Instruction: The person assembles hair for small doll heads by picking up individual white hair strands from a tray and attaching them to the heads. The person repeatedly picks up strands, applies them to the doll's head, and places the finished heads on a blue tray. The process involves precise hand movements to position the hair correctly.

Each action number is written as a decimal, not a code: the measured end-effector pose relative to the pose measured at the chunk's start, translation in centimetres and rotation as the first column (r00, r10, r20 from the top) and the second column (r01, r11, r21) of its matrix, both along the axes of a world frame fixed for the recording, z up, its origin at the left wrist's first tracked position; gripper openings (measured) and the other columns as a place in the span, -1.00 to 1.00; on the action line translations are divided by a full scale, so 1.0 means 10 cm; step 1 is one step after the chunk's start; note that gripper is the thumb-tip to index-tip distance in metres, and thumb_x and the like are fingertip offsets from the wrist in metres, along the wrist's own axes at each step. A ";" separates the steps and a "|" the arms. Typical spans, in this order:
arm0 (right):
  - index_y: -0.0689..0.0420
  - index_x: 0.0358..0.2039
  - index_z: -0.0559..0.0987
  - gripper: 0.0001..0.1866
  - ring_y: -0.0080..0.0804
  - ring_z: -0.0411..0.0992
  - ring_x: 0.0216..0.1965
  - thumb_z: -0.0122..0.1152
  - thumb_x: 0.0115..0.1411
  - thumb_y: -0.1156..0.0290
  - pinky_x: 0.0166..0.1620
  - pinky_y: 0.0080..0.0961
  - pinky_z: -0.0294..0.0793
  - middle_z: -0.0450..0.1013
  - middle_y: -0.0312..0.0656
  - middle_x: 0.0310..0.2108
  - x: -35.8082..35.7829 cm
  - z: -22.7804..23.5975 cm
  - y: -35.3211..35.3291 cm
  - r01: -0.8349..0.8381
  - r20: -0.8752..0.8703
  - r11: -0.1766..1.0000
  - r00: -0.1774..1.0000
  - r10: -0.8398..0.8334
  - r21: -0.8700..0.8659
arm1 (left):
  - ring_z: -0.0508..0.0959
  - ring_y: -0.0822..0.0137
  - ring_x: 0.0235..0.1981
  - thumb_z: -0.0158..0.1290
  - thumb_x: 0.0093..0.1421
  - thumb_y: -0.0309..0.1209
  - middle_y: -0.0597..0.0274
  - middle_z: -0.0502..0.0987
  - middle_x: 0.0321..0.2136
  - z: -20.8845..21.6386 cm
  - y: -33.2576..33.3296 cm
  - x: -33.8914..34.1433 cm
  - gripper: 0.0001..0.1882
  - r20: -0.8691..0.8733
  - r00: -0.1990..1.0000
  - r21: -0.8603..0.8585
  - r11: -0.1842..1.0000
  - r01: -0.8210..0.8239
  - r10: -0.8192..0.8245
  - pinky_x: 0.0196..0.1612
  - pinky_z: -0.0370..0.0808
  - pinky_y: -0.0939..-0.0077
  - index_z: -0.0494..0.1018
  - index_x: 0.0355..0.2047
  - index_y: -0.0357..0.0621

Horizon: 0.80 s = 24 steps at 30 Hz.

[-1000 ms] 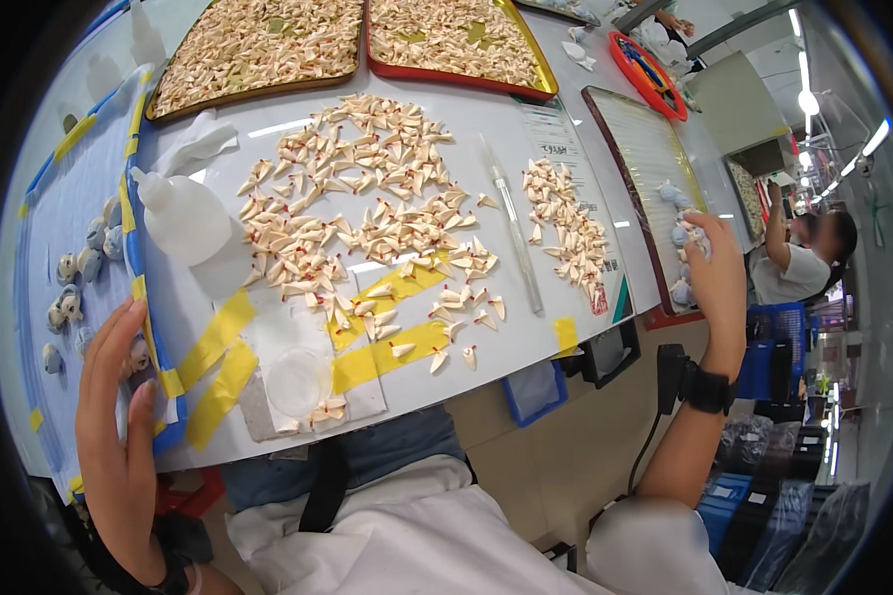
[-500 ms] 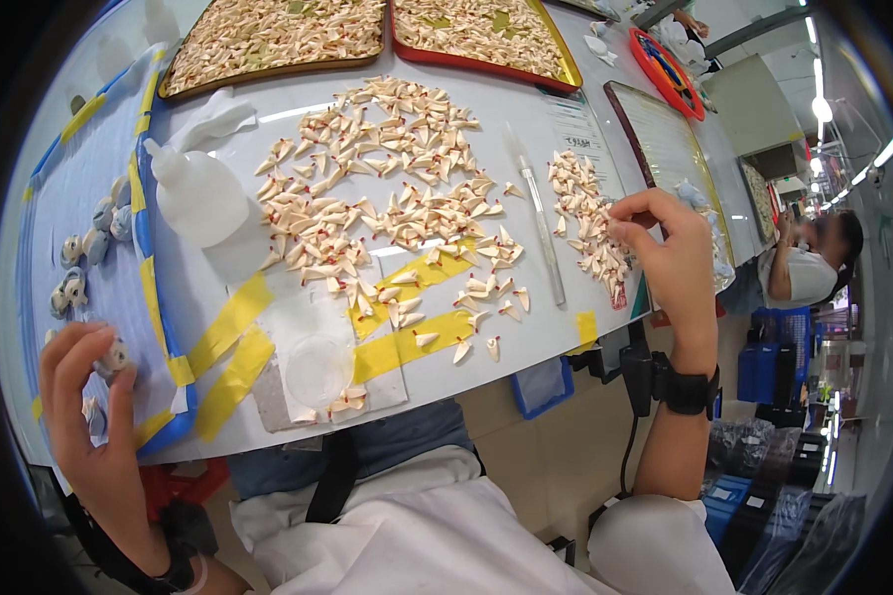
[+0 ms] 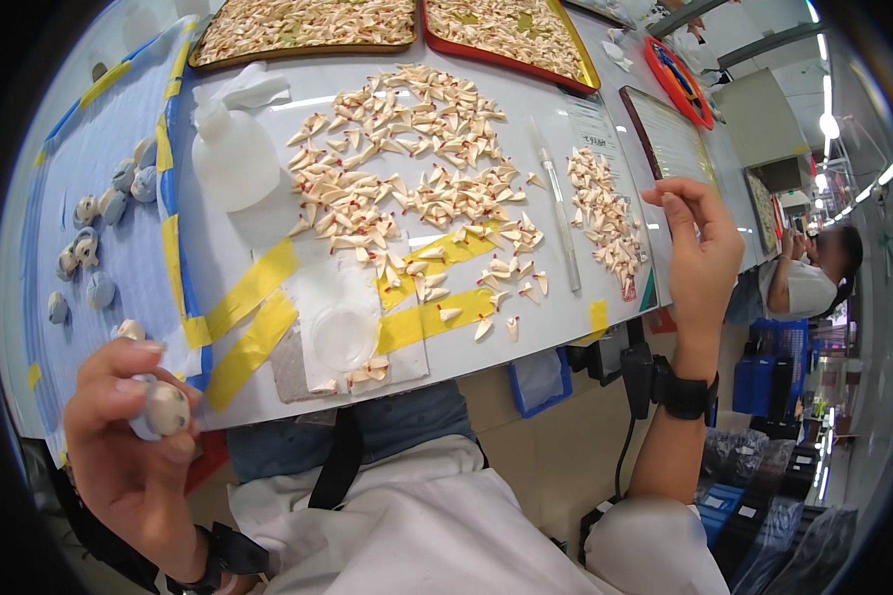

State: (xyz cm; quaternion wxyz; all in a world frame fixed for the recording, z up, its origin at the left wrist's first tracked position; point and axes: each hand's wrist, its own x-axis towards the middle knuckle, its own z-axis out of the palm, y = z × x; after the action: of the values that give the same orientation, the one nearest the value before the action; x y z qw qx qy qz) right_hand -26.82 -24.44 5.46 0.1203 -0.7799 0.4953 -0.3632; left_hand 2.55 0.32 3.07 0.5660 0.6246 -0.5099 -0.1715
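Between the fingers and thumb of my left hand [image 3: 134, 446] is a small rounded doll head [image 3: 165, 409], cream with dark eye-like spots and a pale blue part. My left hand is off the lower corner of the blue-covered board [image 3: 149, 268], where several similar doll heads [image 3: 86, 246] lie. My right hand [image 3: 702, 243] is raised at the right, its thumb and forefinger pinched together; what they hold, if anything, is too small to make out. Left of it lies a narrow pile of cream pointed pieces with red tips [image 3: 605, 218]. A larger spread of such pieces [image 3: 367, 198] covers the table's middle.
A slim knife-like tool [image 3: 563, 228] lies between the piles. A white squeeze bottle [image 3: 233, 164] stands at left, a clear round dish [image 3: 344, 337] near the front edge. Two filled trays [image 3: 303, 52] sit at the back. Another person [image 3: 804, 288] is at far right.
My left hand has lifted from the blue-covered board and come nearer me with the doll head. My right hand has moved right, away from the narrow pile, still pinched. The view has shifted slightly.
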 end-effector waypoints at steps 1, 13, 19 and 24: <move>0.29 -0.39 0.49 -0.89 -0.51 0.44 -0.38 0.00 0.13 0.53 -0.21 -0.63 0.34 0.52 -0.13 -0.43 0.02 0.00 0.03 -0.035 0.083 0.999 0.996 0.032 0.039 | 0.45 0.37 -0.47 0.02 0.09 -0.46 -0.08 0.28 -0.15 0.00 0.01 -0.01 -0.69 -0.052 0.998 -0.008 1.000 0.027 -0.027 -0.40 0.40 0.61 0.27 -0.16 -0.28; 0.28 -0.35 0.44 -0.85 -0.48 0.37 -0.38 0.13 0.10 0.48 -0.24 -0.61 0.32 0.44 -0.18 -0.46 0.10 0.01 0.54 -0.550 0.732 0.756 0.666 0.142 0.354 | 0.51 0.32 -0.47 0.06 0.04 -0.50 -0.16 0.33 -0.21 -0.13 0.01 -0.22 -0.67 -0.399 0.882 -0.089 0.968 0.235 -0.251 -0.45 0.48 0.63 0.28 -0.21 -0.41; 0.28 -0.35 0.44 -0.85 -0.42 0.42 -0.46 0.13 0.10 0.48 -0.34 -0.56 0.38 0.47 -0.10 -0.48 0.39 -0.01 0.79 -0.436 0.704 0.801 0.709 0.025 0.411 | 0.51 0.26 -0.33 0.08 0.02 -0.53 -0.14 0.38 -0.27 -0.10 -0.05 -0.36 -0.66 -0.660 0.704 -0.088 0.958 0.273 -0.261 -0.36 0.52 0.56 0.31 -0.20 -0.46; 0.30 -0.39 0.49 -0.86 -0.50 0.41 -0.42 0.20 0.02 0.55 -0.30 -0.66 0.37 0.45 -0.16 -0.44 0.41 -0.11 0.75 -0.481 0.550 0.836 0.787 0.278 0.266 | 0.45 0.26 -0.20 0.09 -0.03 -0.61 -0.10 0.38 -0.21 -0.21 -0.07 -0.26 -0.67 -0.606 0.710 -0.129 0.925 0.357 -0.358 -0.18 0.48 0.48 0.36 -0.21 -0.42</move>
State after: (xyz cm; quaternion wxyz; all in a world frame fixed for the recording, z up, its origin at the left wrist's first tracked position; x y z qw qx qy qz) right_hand -22.68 -16.91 4.40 0.4672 -0.7062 0.3397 -0.4093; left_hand -0.10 -0.41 0.95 0.6583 0.4221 -0.4066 -0.4724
